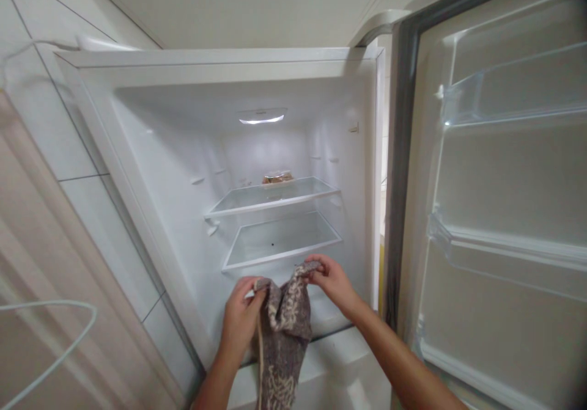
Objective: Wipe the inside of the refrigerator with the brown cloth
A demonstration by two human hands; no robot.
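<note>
A grey-brown cloth (pixel 284 330) with a pale pattern hangs between my two hands, its upper edge sagging in folds. My left hand (pixel 243 312) pinches one top corner between thumb and fingers. The other corner is gripped by my right hand (pixel 328 278), slightly higher up. Both hands are in front of an open fridge (pixel 174 153), just below its lower glass shelf (pixel 288 236). A small dark speck (pixel 273 244) lies on that shelf. The bottom of the cloth runs out of view.
On the upper glass shelf (pixel 275 196) a clear-wrapped food pack (pixel 277 178) sits near the back. The fridge door (pixel 504 172) stands open at the right, with clear door racks (pixel 504 245). At left are a tiled wall (pixel 92 147) and a white cable (pixel 68 355).
</note>
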